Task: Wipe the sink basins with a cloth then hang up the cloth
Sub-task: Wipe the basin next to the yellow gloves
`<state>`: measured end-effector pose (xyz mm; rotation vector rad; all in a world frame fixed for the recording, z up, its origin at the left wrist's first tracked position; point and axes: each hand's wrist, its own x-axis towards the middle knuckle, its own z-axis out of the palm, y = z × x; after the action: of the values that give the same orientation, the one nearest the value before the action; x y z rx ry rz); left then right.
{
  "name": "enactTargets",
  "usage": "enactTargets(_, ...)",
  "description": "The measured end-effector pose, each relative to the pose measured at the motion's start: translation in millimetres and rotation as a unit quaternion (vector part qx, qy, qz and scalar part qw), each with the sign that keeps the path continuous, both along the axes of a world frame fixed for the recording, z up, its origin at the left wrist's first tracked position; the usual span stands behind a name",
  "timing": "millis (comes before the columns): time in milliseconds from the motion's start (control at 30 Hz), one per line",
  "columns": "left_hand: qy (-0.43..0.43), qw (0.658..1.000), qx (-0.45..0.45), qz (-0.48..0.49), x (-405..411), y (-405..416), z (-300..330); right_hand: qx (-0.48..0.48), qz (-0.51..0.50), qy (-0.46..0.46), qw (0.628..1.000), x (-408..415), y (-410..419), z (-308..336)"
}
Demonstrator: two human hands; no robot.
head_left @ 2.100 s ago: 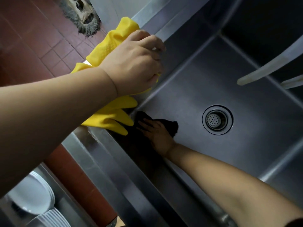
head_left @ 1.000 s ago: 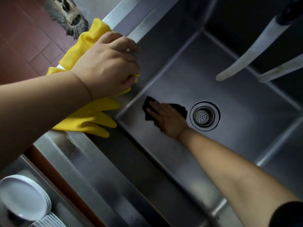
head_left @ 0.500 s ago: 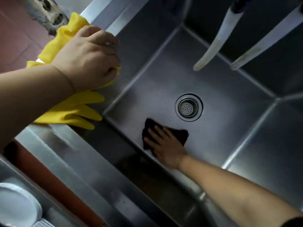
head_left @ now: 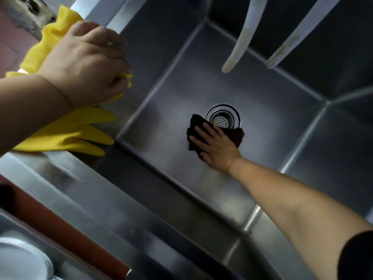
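Pressing flat with fingers spread, our right hand (head_left: 217,147) pins the dark, crumpled wiping cloth (head_left: 201,136) to the floor of the deep stainless-steel sink basin (head_left: 161,122), just beside the round perforated drain strainer (head_left: 223,119). Our left hand (head_left: 86,65) is curled shut on the basin's rim, over a pair of yellow rubber gloves (head_left: 76,130) draped there. We judge wiping is under way in this basin; the neighbouring basin (head_left: 343,142) and hanging the cloth remain. Apart from hand and cloth, this basin holds nothing.
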<state>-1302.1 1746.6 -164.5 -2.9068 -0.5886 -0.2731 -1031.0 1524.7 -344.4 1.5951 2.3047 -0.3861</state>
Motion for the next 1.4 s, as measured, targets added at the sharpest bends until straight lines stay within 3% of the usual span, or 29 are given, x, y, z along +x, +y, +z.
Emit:
enactTargets(100,0.009,1.000,0.006,0.003,-1.0,-1.4,1.9,-0.010,-0.060,0.009,0.998,-24.9,-22.1,0.1)
enactTargets(267,0.035,0.999,0.035,-0.010,0.5,-5.3,6.1,-0.095,0.046,0.075,0.992,-47.1,-85.9,5.4)
enactTargets(400,0.059,0.996,0.055,-0.031,5.2,-5.1,14.6,-0.079,0.087,0.067,0.991,-28.9,-94.2,16.7)
enactTargets(600,0.088,0.988,0.096,-0.081,5.9,-11.1,15.2,-0.021,-0.075,-0.008,0.997,8.0,-59.1,8.0)
enactTargets(800,0.109,0.987,0.080,-0.087,18.2,-25.9,27.8,0.015,-0.239,-0.004,0.971,0.4,-59.2,13.5)
enactTargets(933,0.089,0.987,0.014,-0.135,43.5,-48.7,30.1,-0.002,-0.181,0.024,0.983,-36.7,-97.0,19.9)
enactTargets(1067,0.172,0.978,-0.049,-0.108,81.2,-81.3,-6.9,-0.006,-0.116,0.009,0.993,-30.7,-105.4,19.5)
enactTargets(1133,0.221,0.968,-0.078,-0.094,98.3,-91.5,-32.9,0.010,-0.197,-0.001,0.980,-19.0,-92.7,16.2)
enactTargets(1233,0.338,0.927,-0.158,-0.030,111.4,-97.0,-85.5,0.030,-0.376,0.025,0.926,-6.0,-62.7,11.6)
enactTargets(1400,0.430,0.879,-0.202,0.027,114.3,-91.0,-133.0,0.043,-0.450,0.051,0.891,-3.8,-6.0,1.2)
